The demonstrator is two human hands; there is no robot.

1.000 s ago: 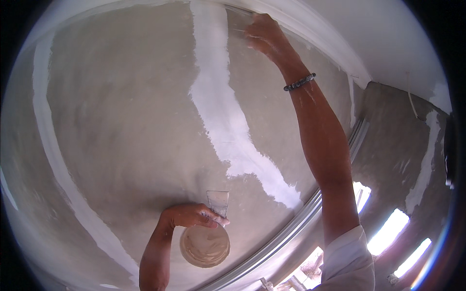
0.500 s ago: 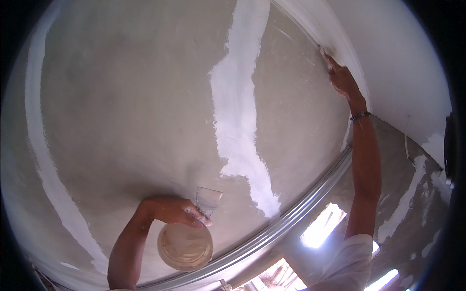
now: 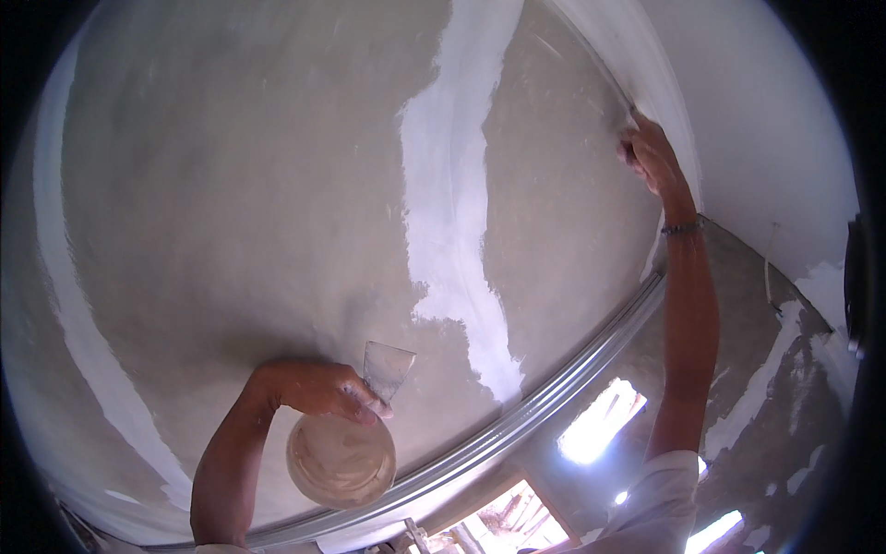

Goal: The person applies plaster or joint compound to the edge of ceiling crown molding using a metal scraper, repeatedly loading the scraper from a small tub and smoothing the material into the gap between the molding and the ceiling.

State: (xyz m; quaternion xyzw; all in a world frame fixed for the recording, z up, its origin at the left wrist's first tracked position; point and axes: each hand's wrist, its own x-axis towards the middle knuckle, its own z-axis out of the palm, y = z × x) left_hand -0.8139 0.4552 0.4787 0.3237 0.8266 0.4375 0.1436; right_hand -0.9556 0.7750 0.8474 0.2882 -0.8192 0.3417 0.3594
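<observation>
Left hand (image 3: 318,388) grips putty bowl (image 3: 340,460) and scraper (image 3: 386,367); right hand's (image 3: 651,155) grip unclear.

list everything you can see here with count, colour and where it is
grey panel: one, grey-beige, fills most of the view
white filler strip: one, white, runs down the middle of the panel
white band: one, white, curves along the panel's left edge
metal track: one, silver, along the panel's lower right edge
white wall: one, white, upper right
bright openings: several, white glare, lower right
round tub: one, cream, in the left hand
putty knife: one, clear-looking blade, in the left hand above the tub
bracelet: one, dark, right wrist
left hand: one, bottom centre
right hand: one, at the panel's upper right edge
</observation>
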